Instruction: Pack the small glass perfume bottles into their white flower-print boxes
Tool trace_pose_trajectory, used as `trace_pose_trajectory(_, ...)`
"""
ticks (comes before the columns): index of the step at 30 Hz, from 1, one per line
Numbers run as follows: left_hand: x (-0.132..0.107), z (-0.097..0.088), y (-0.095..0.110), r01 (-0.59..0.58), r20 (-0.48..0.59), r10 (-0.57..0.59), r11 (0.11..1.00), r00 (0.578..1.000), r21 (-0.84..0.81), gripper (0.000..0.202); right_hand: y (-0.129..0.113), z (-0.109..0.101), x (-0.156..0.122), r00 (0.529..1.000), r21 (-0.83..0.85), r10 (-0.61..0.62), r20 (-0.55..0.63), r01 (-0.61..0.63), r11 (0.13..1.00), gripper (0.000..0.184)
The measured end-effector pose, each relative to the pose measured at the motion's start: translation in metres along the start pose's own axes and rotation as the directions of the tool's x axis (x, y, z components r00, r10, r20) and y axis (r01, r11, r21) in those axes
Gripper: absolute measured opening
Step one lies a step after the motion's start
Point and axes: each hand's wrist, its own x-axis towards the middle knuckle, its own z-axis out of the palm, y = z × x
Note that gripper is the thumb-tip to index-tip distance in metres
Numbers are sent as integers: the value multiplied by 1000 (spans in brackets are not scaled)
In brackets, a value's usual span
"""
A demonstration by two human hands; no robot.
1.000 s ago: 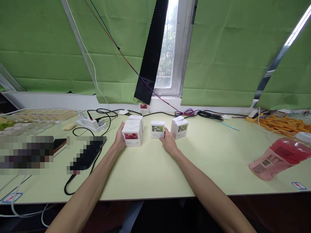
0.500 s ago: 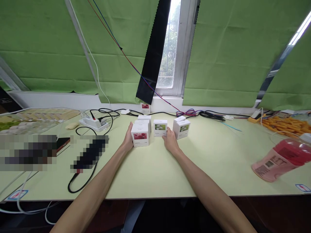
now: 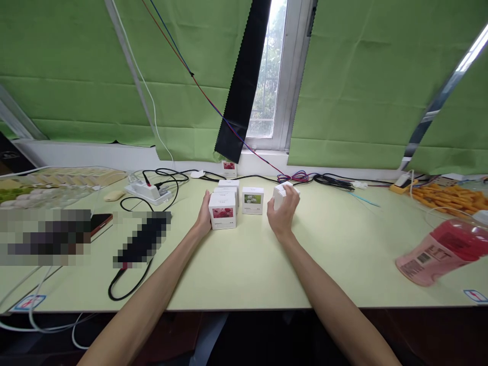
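Observation:
Several small white boxes stand on the pale green table. A row of them runs back from a box with a red flower picture (image 3: 223,217). My left hand (image 3: 205,213) rests along the left side of this row, fingers stretched out, not wrapped round a box. To the right of the row stands a box with a green and white flower picture (image 3: 252,201), touched by neither hand. Farther right, my right hand (image 3: 284,211) is closed round a white box (image 3: 280,191) from above and the front. My fingers cover its picture, and another box beside it is partly hidden.
Another red-pictured box (image 3: 229,169) stands at the wall behind. Left are a power strip (image 3: 148,192) with black cables and a blurred dark object (image 3: 143,239). Right are a pink bottle (image 3: 438,251), a black cable bundle (image 3: 332,181) and a pile of orange pieces (image 3: 438,199).
My right hand has left the middle green-pictured box and moved right, closing round a box of the right-hand pair. My left hand stays at the row of boxes.

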Motion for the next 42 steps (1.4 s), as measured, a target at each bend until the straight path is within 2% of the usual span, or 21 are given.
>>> trace_pose_trajectory(3,0,0,-1,-17,22,17,1000,1000,-15,63,16,1,4,994,-83,105,-37,-108,991,67)
trace_pose_trajectory(7,0,0,-2,-17,30,18,999,999,-30,63,31,2,8,982,-90,184,34,-180,979,84)
trace_pose_trajectory(10,-1,0,-1,14,14,-13,1000,1000,-14,64,39,2,9,968,-44,248,41,-247,968,91)
trace_pose_trajectory(15,-4,2,1,35,3,-34,999,999,-31,63,56,5,8,922,106,354,156,-372,922,105)
trace_pose_trajectory(21,-2,2,0,27,6,-27,999,1000,-25,62,64,6,10,911,164,368,188,-398,902,104)
trace_pose_trajectory(30,2,-3,-2,33,37,-32,999,999,-39,65,46,-8,8,876,136,449,176,-473,870,95)
trace_pose_trajectory(35,3,-2,-2,28,52,-26,998,998,-49,66,18,-14,-8,864,77,474,169,-491,868,91)
trace_pose_trajectory(42,3,1,0,41,77,-36,997,996,-61,66,-15,-10,-24,853,70,484,198,-504,861,88)
